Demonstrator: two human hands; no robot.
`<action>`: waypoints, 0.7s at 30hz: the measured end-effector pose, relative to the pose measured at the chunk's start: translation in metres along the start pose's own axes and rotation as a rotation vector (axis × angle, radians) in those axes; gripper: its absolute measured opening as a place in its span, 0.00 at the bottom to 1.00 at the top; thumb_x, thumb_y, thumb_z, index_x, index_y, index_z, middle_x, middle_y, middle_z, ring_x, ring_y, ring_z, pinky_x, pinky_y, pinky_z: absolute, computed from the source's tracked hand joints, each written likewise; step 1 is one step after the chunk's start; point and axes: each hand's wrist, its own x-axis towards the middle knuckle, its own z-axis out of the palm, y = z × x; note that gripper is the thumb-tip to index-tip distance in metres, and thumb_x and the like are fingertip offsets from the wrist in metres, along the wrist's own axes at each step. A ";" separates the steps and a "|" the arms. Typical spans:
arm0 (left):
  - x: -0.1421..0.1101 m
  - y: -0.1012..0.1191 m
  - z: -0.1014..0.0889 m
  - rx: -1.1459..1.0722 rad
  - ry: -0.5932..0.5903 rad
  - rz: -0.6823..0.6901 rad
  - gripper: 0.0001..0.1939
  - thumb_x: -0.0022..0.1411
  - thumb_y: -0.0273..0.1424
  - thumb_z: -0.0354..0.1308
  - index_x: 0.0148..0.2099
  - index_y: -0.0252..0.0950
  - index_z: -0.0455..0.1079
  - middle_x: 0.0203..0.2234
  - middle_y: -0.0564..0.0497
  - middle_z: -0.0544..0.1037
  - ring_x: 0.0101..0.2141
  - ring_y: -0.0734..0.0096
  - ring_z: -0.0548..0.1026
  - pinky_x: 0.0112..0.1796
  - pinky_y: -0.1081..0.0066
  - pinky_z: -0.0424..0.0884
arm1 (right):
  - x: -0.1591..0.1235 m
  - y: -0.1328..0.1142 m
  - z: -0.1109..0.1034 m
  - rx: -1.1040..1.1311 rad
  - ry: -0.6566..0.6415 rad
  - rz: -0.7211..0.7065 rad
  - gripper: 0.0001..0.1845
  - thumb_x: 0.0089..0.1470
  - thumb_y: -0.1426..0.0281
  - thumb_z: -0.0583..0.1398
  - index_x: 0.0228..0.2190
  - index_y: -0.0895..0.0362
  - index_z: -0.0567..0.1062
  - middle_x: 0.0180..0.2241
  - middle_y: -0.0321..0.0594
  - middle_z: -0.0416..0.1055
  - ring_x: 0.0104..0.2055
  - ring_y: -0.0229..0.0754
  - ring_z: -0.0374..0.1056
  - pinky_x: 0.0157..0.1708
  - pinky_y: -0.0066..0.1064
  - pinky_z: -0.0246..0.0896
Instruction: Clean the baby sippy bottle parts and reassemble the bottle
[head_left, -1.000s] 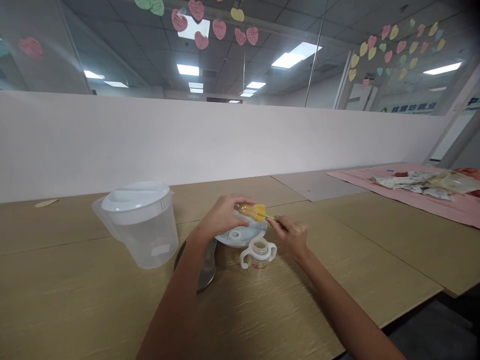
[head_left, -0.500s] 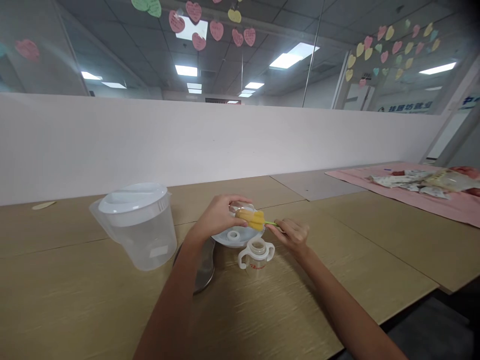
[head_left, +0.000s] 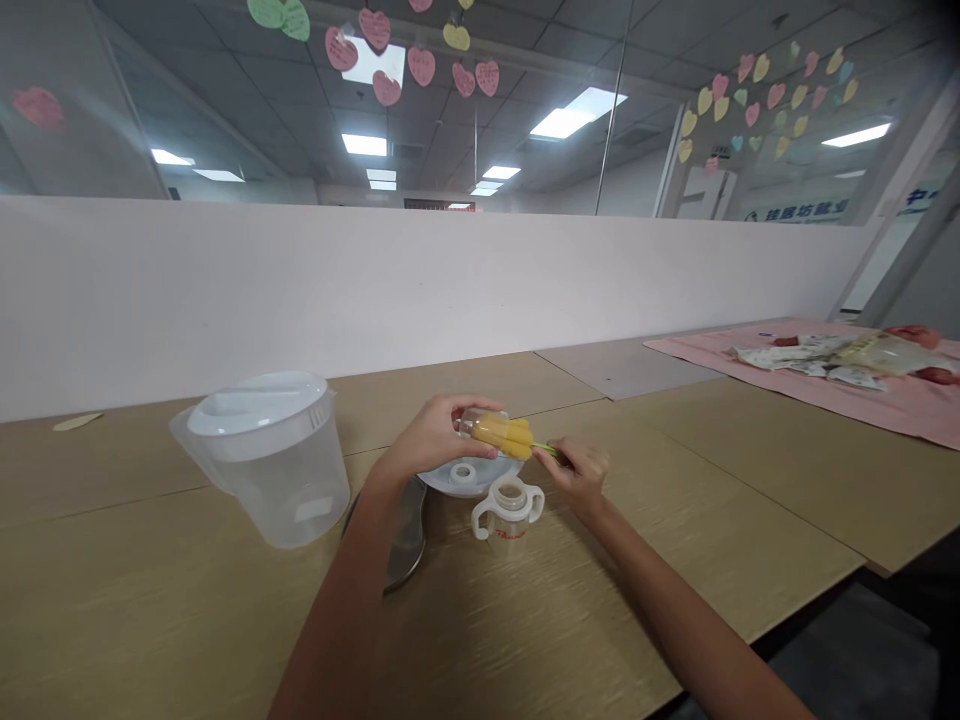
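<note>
My left hand [head_left: 431, 437] is closed around a small clear plastic cap [head_left: 472, 422], held tilted on its side over a white bowl [head_left: 448, 485]. The yellow sponge head of a bottle brush [head_left: 514, 437] sits partly inside the cap. Its thin green handle is gripped by my right hand [head_left: 579, 468]. In the bowl lies a white ring [head_left: 463, 473]. In front of the bowl, a clear baby bottle [head_left: 510, 515] with two white handles stands upright and uncapped, with red print on its side.
Left of my hands stands a translucent pitcher [head_left: 277, 470] with a white lid. A dark metal-edged tray [head_left: 405, 540] is partly hidden under my left forearm. A pink cloth [head_left: 915, 405] with packets and a plastic bag [head_left: 877, 352] lies far right. A white partition [head_left: 300, 290] backs the table.
The view has shifted slightly. Both hands keep their grips, and the yellow sponge head has moved a little within the cap, now appearing less blurred.
</note>
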 end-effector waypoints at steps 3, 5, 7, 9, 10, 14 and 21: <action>0.000 -0.002 0.000 -0.035 -0.025 -0.005 0.27 0.43 0.26 0.66 0.49 0.35 0.69 0.42 0.46 0.77 0.42 0.63 0.75 0.43 0.65 0.71 | -0.001 -0.002 0.001 0.037 0.000 0.046 0.18 0.51 0.63 0.60 0.16 0.58 0.70 0.13 0.34 0.63 0.15 0.31 0.56 0.18 0.24 0.52; 0.001 -0.003 0.000 -0.053 -0.038 0.002 0.27 0.44 0.26 0.66 0.49 0.35 0.68 0.43 0.46 0.77 0.42 0.63 0.74 0.43 0.65 0.71 | -0.002 -0.004 0.002 0.069 -0.005 0.091 0.17 0.52 0.63 0.60 0.17 0.59 0.71 0.13 0.35 0.65 0.16 0.31 0.57 0.19 0.24 0.53; 0.002 -0.005 0.000 -0.063 -0.044 0.014 0.27 0.44 0.26 0.66 0.49 0.35 0.69 0.43 0.46 0.76 0.43 0.62 0.74 0.43 0.66 0.71 | -0.003 -0.005 0.003 0.093 -0.022 0.137 0.16 0.52 0.63 0.59 0.18 0.58 0.71 0.14 0.35 0.66 0.16 0.32 0.58 0.19 0.25 0.55; 0.002 -0.006 0.000 -0.056 -0.044 0.023 0.27 0.44 0.27 0.66 0.49 0.35 0.68 0.43 0.46 0.76 0.43 0.62 0.74 0.43 0.65 0.70 | -0.004 -0.006 0.004 0.105 -0.038 0.180 0.17 0.52 0.63 0.59 0.17 0.59 0.72 0.15 0.35 0.67 0.16 0.32 0.58 0.19 0.25 0.55; 0.003 -0.007 0.000 -0.047 -0.042 0.025 0.28 0.44 0.27 0.66 0.50 0.35 0.68 0.43 0.46 0.76 0.43 0.62 0.74 0.43 0.65 0.70 | -0.004 -0.007 0.005 0.110 -0.044 0.201 0.17 0.52 0.62 0.58 0.17 0.59 0.72 0.14 0.35 0.67 0.16 0.32 0.58 0.18 0.24 0.55; 0.004 -0.009 -0.001 0.010 -0.017 0.037 0.28 0.44 0.28 0.66 0.50 0.35 0.68 0.42 0.46 0.77 0.42 0.63 0.74 0.42 0.65 0.70 | -0.004 -0.009 0.007 0.138 -0.056 0.274 0.18 0.52 0.61 0.58 0.18 0.60 0.73 0.15 0.35 0.67 0.17 0.31 0.59 0.19 0.24 0.55; 0.005 -0.012 -0.001 0.188 0.048 0.052 0.26 0.43 0.28 0.65 0.48 0.36 0.70 0.41 0.47 0.77 0.40 0.62 0.74 0.40 0.66 0.70 | -0.004 -0.006 0.011 0.085 -0.142 0.259 0.21 0.52 0.58 0.58 0.17 0.61 0.73 0.15 0.35 0.66 0.17 0.30 0.56 0.19 0.23 0.51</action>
